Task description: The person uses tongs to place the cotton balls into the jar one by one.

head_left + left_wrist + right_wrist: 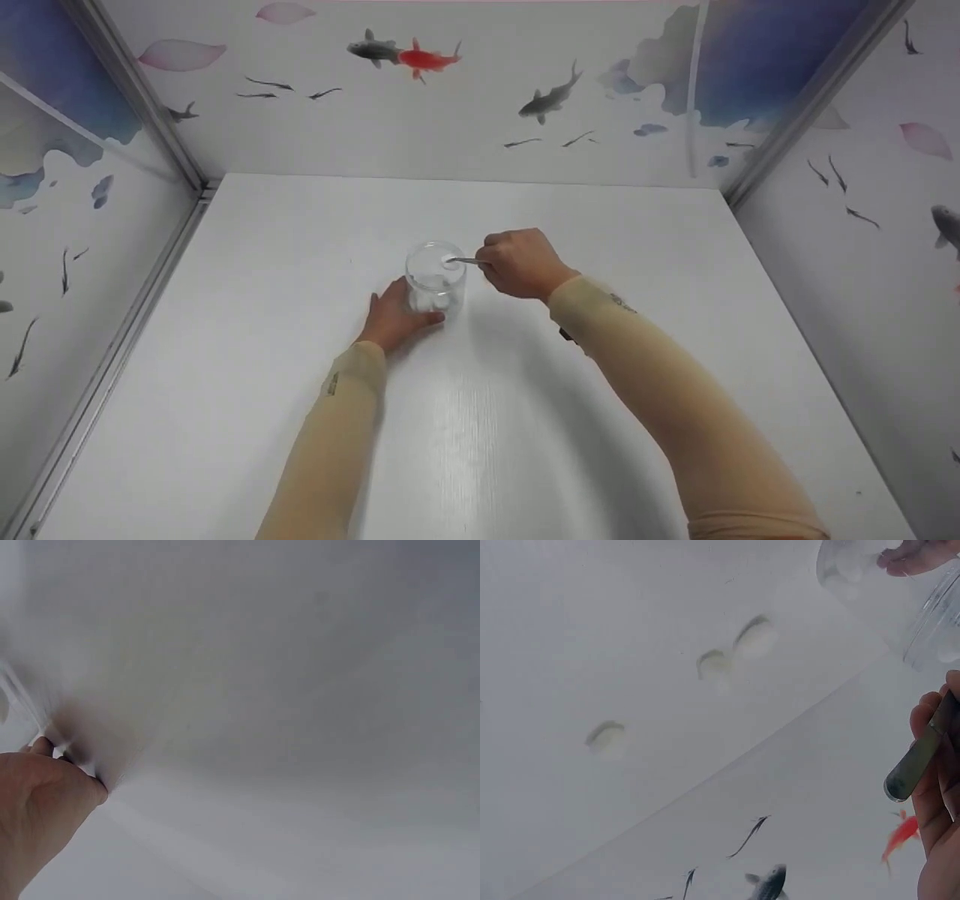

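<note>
A clear round jar with white rounded pieces inside stands on the table. My left hand grips its lower near side, fingers on the left and thumb across the front. Right of the jar, my right hand holds a slim metal utensil whose working end overlaps the jar's mouth, with a small whitish shape beside the tip. The right wrist view shows the flat, rounded end of its handle against the fingers. The left wrist view catches the left hand's thumb side.
The right wrist view shows three small white lumps, one and another close together and the third apart, on the white table. Printed panels with fish stand along the back and both sides.
</note>
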`<state>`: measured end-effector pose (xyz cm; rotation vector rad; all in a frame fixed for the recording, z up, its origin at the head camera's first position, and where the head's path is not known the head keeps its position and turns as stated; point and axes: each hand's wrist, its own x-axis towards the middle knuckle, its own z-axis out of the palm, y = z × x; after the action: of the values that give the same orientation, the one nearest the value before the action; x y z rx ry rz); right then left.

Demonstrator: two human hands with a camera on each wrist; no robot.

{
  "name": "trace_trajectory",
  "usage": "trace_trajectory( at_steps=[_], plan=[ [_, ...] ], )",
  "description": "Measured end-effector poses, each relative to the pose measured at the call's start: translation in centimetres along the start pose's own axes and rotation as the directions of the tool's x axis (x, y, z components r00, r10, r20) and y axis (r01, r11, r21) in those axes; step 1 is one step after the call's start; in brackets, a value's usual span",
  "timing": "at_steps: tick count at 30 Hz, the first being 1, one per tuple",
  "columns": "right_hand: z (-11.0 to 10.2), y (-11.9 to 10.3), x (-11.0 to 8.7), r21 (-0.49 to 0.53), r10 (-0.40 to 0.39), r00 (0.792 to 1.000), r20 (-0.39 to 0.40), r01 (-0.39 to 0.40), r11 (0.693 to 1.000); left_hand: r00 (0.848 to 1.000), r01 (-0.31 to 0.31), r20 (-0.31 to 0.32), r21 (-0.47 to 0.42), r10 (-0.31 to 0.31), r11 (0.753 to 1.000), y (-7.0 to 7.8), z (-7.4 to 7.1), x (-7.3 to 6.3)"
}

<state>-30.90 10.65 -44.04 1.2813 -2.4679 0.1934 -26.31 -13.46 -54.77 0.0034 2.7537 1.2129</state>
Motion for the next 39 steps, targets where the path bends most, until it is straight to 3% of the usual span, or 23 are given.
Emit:
trace_trajectory(
  at_steps=[9,26,31,39],
  plan=[
    [0.5,0.1,-0.3,-0.005,-0.003,0.999,0.033,0.004,1.0,1.0,0.0,0.006,0.006,0.0,1.0,0.1,0.0,0.0],
    [-0.6,1.5,-1.4,0.004,0.013,1.0,0.003,-0.013,1.0,1.0,0.01,0.004,0.014,-0.01,1.0,0.0,-0.1,-0.1],
    [-0.8,3.4,-3.2,0.012,0.061,0.998,0.0,-0.061,0.998,1.0,0.012,0.003,0.001,-0.012,1.0,0.0,-0.1,-0.1],
    [-0.4,7.3,-8.0,-0.022,0.186,0.982,0.021,-0.185,0.982,1.0,-0.001,0.006,-0.008,0.001,1.0,-0.1,0.0,0.0]
  ],
)
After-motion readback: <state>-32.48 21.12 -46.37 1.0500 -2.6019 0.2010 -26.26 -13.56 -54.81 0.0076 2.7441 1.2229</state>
